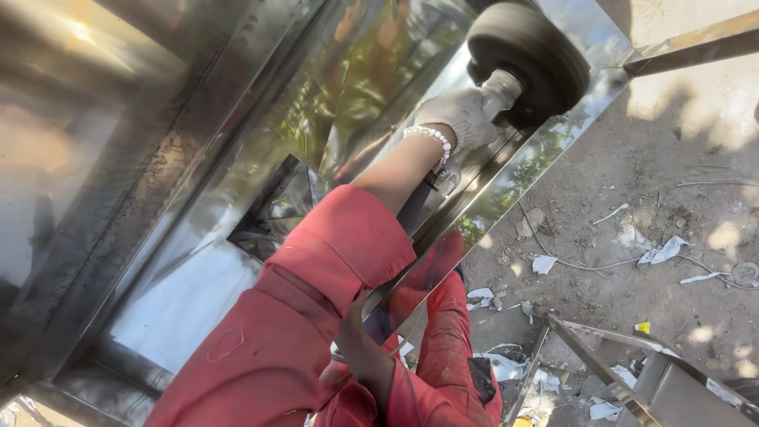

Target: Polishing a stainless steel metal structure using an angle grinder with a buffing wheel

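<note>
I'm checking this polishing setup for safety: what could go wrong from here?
The gloved hand grips the handle right beside the dark polishing wheel; a slip could probably bring glove or bead bracelet against it. The wheel sits near the steel panel edge, where it might catch and jerk.

A knitted work glove [458, 117] in pale grey-white is being worn on the raised hand, its cuff ending at the wrist. Just below it, a bracelet of small white beads [431, 139] is being worn around the wrist. The forearm is being left bare. A red short sleeve [348, 237] with a stitched hem is being worn on the upper arm, and a faint ring-shaped mark is being shown on its fabric lower down. Red trousers [447, 348], speckled with pale stains, are being worn, with a dark patch near the knee.
</note>
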